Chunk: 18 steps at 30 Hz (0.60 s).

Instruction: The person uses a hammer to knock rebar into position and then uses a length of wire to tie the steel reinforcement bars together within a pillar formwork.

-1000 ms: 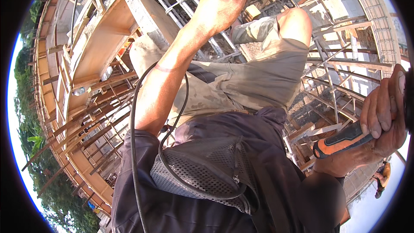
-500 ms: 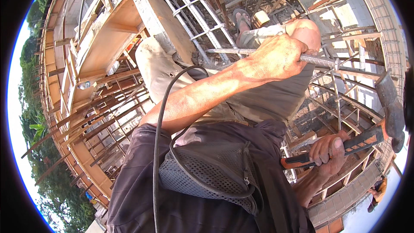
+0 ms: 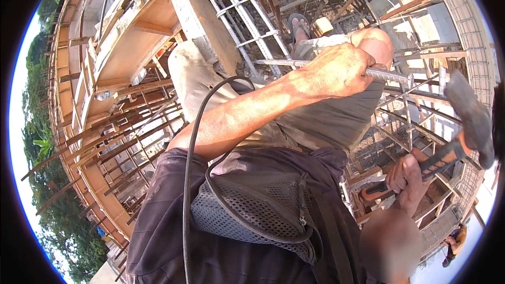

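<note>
My left hand (image 3: pixel 344 71) is closed round a steel chisel (image 3: pixel 388 76) that looks like a length of ribbed bar, tapering to a point at its left end. The point lies by the rebar cage (image 3: pixel 246 13) and rough concrete; whether it touches them I cannot tell. At the lower right, my right hand (image 3: pixel 407 179) grips a hammer (image 3: pixel 442 162) with a black and orange handle. Its dark steel head (image 3: pixel 470 118) is to the right of the chisel's blunt end, apart from it. A blurred patch covers part of my right forearm.
A plywood form (image 3: pixel 142 34) and a concrete-smeared beam edge (image 3: pixel 202 26) stand at upper left. Wooden props and braces (image 3: pixel 126 126) fill the space below. A black cable (image 3: pixel 192 179) and mesh pouch (image 3: pixel 247 205) hang at my front. Another person (image 3: pixel 455 244) is far off at lower right.
The right hand has shifted slightly up the picture with the hammer, whose head has come up and a little inward. The left hand keeps its hold on the chisel, almost unmoved.
</note>
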Available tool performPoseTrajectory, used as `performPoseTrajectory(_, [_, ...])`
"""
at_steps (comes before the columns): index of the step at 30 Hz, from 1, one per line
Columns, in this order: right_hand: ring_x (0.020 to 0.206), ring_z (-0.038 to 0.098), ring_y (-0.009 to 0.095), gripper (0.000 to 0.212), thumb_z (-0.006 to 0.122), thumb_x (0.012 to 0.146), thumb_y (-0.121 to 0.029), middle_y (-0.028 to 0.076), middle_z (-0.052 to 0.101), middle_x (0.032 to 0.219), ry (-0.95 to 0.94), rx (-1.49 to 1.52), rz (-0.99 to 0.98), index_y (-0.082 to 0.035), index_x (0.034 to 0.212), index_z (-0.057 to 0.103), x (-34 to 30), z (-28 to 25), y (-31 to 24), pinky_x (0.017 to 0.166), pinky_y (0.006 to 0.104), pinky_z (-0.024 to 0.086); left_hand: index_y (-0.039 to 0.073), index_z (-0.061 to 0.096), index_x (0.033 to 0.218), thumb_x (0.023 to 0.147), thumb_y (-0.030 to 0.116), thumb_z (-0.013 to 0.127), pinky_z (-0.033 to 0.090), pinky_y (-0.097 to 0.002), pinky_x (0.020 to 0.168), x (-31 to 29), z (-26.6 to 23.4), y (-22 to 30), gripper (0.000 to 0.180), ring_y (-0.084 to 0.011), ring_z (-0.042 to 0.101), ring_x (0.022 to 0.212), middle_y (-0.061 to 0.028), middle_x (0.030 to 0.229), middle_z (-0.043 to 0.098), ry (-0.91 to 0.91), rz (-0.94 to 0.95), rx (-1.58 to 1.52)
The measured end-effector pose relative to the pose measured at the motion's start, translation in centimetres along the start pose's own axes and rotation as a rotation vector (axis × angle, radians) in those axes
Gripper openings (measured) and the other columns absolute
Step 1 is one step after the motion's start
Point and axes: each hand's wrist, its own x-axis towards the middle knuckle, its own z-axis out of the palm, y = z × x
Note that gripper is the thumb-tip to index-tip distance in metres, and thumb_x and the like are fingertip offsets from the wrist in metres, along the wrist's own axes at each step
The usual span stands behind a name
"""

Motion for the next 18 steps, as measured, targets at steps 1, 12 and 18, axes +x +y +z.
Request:
performPoseTrajectory(1, [0.031,0.027,0.007,0.028,0.058,0.097,-0.01,-0.002,0.034,0.045,0.01,-0.045,0.062,-0.009,0.076,0.04,0.2,0.2,0.5,0.027,0.0254,0.022,0.004,0.075,0.106,0.085,0.015,0.062,0.054,-0.0468,0.077,-0.2,0.0,-0.5,0.027,-0.0394,0.068,0.08,-0.0218,0.081,0.069,-0.004,0.006,0.012])
performPoseTrajectory(12, [0.027,0.023,0.005,0.034,0.046,0.105,-0.014,-0.004,0.027,0.04,-0.475,0.309,-0.212,-0.014,0.074,0.031,1.5,-2.6,-4.3,0.023,0.0242,0.023,0.012,0.075,0.111,0.087,0.017,0.064,0.053,-0.0443,0.071,-1.7,0.7,-1.1,0.027,-0.0358,0.068,0.074,-0.0189,0.078,0.069,0.027,0.004,-0.092])
performPoseTrajectory(18, [0.029,0.03,0.008,0.03,0.054,0.1,-0.016,-0.002,0.032,0.045,0.009,-0.017,-0.103,-0.013,0.075,0.038,-0.8,-1.3,-1.8,0.027,0.0241,0.032,0.003,0.074,0.108,0.091,0.017,0.067,0.053,-0.04,0.065,-1.0,-2.8,-0.3,0.022,-0.0274,0.07,0.067,-0.0181,0.072,0.068,0.208,-0.037,-0.174])
